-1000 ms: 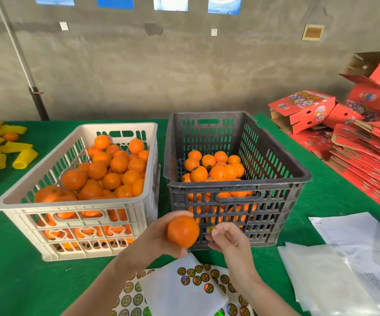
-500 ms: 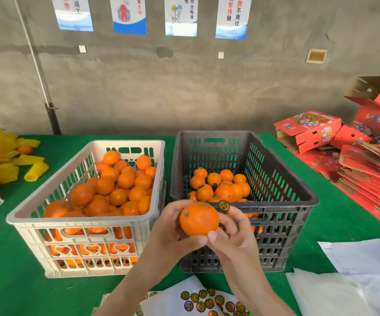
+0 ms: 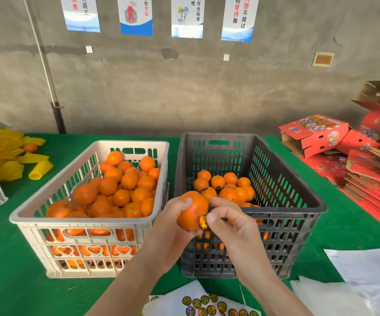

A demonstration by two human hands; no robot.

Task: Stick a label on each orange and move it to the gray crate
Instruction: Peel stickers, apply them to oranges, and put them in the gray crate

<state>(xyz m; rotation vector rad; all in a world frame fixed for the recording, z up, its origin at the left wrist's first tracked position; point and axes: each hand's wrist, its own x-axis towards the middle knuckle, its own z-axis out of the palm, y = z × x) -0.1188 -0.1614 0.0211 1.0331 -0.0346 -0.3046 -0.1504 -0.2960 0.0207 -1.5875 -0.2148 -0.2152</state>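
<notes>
Pressing a round label [image 3: 203, 221] onto the orange [image 3: 192, 210], the right hand [image 3: 232, 226] pinches it against the fruit's near right side while the left hand [image 3: 173, 226] grips the orange, held just over the gray crate's [image 3: 298, 224] front rim; the drop lies straight ahead and slightly right, so the left hand is placed to release it.

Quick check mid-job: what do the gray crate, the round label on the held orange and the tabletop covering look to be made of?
Gray crate: looks like moulded rigid plastic, matte, with slotted walls and a handle cutout.
Label: probably foil or holographic film, as it glints gold and rainbow.
Table covering: seems a green felt-like cloth, dull with no shine, though the weave is too fine to confirm.
</notes>
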